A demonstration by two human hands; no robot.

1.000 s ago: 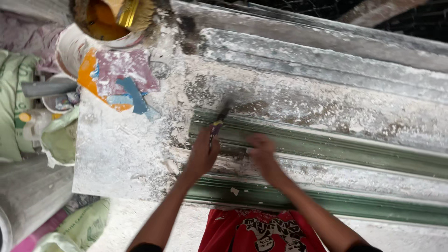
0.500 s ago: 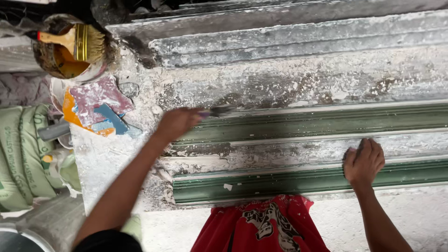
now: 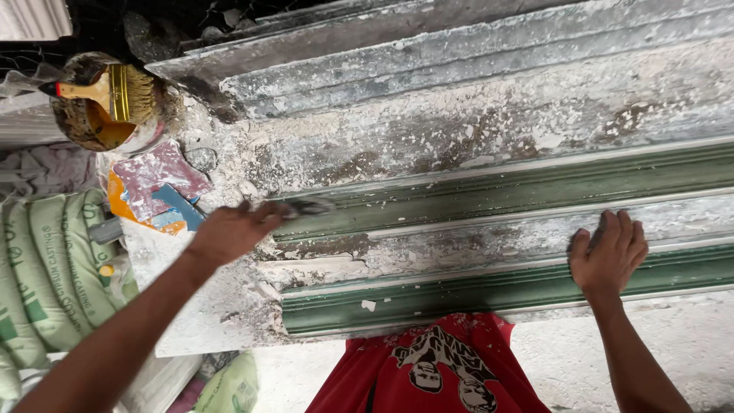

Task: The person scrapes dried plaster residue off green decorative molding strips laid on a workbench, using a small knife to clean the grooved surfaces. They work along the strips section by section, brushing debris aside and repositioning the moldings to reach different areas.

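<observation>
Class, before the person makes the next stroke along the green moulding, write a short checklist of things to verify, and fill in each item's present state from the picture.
1. Left hand grips the small tool: ok, fingers are closed round its handle.
2. Tool tip sits at the end of the green moulding: ok.
3. Right hand steadies the work: ok, palm flat on the white band of the moulding.
4. Tool blade clean: cannot tell, it is blurred.
5. Brush parked out of the way: ok, it rests across the pot at the table corner.
6. Work surface free of debris: not ok, plaster flakes lie all over.
</observation>
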